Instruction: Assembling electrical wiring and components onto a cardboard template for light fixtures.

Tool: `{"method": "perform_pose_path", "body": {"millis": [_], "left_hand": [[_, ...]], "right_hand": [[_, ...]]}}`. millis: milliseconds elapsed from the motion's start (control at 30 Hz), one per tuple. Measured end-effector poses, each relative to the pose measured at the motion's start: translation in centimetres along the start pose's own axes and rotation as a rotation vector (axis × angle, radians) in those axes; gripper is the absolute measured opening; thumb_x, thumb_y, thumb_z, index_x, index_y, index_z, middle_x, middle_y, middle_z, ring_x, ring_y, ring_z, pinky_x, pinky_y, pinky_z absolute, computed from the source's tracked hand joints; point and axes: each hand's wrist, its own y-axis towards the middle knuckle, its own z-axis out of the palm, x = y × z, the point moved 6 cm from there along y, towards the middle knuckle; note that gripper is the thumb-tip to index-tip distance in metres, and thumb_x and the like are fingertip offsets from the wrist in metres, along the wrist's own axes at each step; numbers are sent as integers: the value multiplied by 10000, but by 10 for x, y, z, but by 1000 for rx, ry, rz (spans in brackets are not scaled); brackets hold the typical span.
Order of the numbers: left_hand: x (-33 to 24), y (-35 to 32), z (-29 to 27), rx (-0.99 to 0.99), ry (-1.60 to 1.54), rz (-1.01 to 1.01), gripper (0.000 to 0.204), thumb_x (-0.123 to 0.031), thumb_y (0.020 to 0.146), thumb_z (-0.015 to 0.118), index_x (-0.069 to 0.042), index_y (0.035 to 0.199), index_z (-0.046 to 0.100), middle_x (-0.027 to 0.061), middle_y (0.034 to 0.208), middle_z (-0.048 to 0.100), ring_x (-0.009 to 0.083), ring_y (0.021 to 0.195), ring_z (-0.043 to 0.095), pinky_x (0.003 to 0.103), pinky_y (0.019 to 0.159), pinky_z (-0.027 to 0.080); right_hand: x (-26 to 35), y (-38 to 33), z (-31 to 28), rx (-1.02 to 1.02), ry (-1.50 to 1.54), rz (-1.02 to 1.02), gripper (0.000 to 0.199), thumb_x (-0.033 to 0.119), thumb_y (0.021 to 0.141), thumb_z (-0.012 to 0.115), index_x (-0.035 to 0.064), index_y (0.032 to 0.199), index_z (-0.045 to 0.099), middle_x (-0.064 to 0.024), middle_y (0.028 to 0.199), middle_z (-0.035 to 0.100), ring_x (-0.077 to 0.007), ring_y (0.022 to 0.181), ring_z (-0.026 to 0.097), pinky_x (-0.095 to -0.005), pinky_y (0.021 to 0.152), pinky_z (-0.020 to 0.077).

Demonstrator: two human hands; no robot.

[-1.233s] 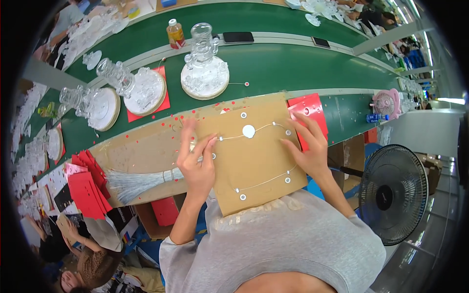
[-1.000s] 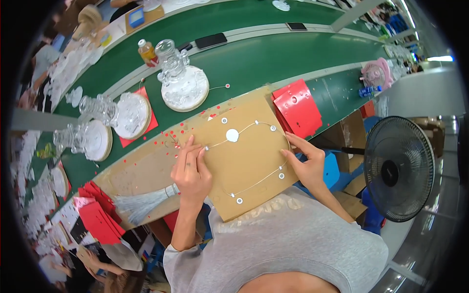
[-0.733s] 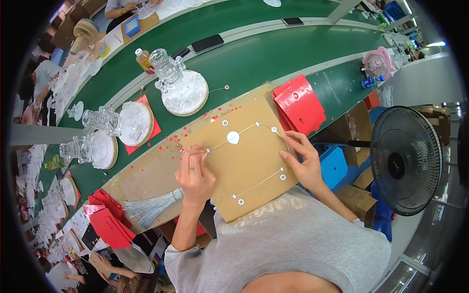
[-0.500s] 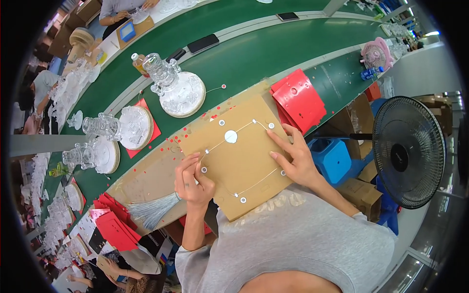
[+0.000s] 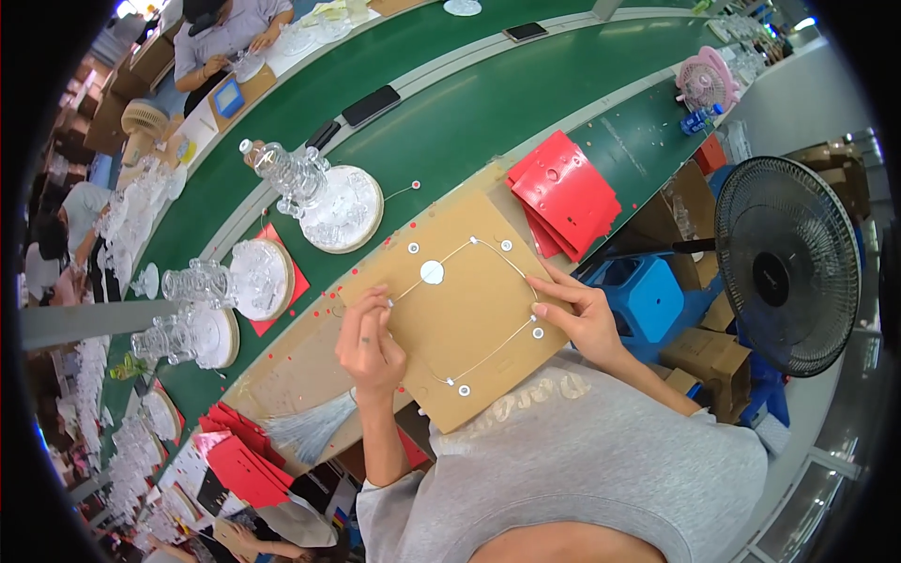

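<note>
A brown cardboard panel (image 5: 469, 328) lies tilted in front of my chest, with small white round buttons along its edges. A thin pale cord (image 5: 495, 349) crosses it, passing through small white fasteners, and a white disc (image 5: 432, 272) sits at the upper left. My left hand (image 5: 371, 349) is closed at the panel's left edge, its fingertips pinching the cord beside a white fastener. At the right edge, my right hand (image 5: 584, 321) has thumb and index finger closed around the cord's curved right stretch. Both fingertip grips are partly hidden.
Red sheets (image 5: 568, 188) are stacked beyond the panel. Clear glass-like pieces on round bases (image 5: 343, 211) stand on the green bench (image 5: 450, 113). A bundle of silvery strands (image 5: 314, 430) lies at left. To the right are a black fan (image 5: 786, 267) and a blue stool (image 5: 643, 296).
My right hand has slid down the panel's right edge, and the cord now curves along that side. My left fingertips have shifted up to the fastener. The whole view has tilted slightly.
</note>
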Motion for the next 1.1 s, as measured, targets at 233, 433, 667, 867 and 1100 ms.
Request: {"method": "perform_pose_path", "body": {"millis": [233,433,667,867,1100], "left_hand": [[-12,-3,3,32,-40,155,72,152,870,563,95,851,600,186,865,669,308,789,701,354,648,570],[-11,-1,2,-18,-28,172,73,149,866,575,87,837,601,183,848,666,304,766,702,367,644,575],[-24,0,11,48,-28,278,65,149,802,619,90,825,611,188,859,675,321,788,710,385,668,590],[-56,0,-7,19,162,350,114,74,830,657,50,941,658,201,915,684,348,846,709,426,730,584],[-60,-9,-3,114,379,-339,361,-57,873,717,47,1205,623,191,1078,614,380,968,580,481,876,476]], "right_hand": [[16,0,2,24,-210,-65,436,22,888,699,43,1322,677,-211,1571,448,-259,1361,535,-333,1116,415],[16,3,3,-10,-302,-130,471,6,876,678,95,1339,679,-228,1540,475,-327,1374,529,-361,1125,413],[61,44,13,29,-623,-510,487,87,832,753,49,1311,673,-187,1559,455,-349,1440,446,-451,1159,390],[50,109,107,570,-917,-986,605,498,913,671,244,1452,564,-144,1514,505,-321,1363,505,-571,1151,339],[48,126,114,341,-1115,-769,618,566,937,605,208,1440,565,-229,1422,547,-387,1087,654,-527,909,518]]}}
